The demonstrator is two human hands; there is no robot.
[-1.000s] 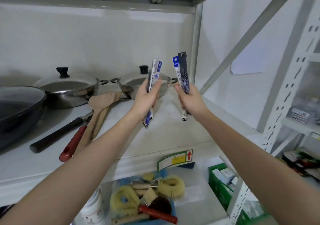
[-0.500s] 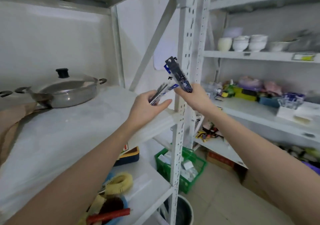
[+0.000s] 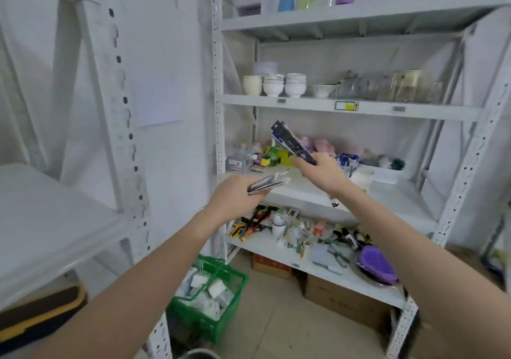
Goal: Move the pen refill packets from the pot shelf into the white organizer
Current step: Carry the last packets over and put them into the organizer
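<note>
My left hand grips a small bundle of pen refill packets, lying nearly flat and pointing right. A second bundle of dark blue refill packets sticks up and to the left from my right hand, which is closed around it. Both hands hover in front of the second rack's middle shelf. A white organizer sits on that shelf, just right of my right hand. The pot shelf lies at the left edge, its pots out of frame.
White bowls and glassware fill the shelf above. Cluttered small items and a purple brush lie on the lower shelf. A green basket stands on the floor below my left arm, cardboard boxes under the rack. A rack upright stands between the shelves.
My view has swung right from the pot shelf to the second rack. Both hands carried their packets along; the left bundle tilted from upright to nearly flat.
</note>
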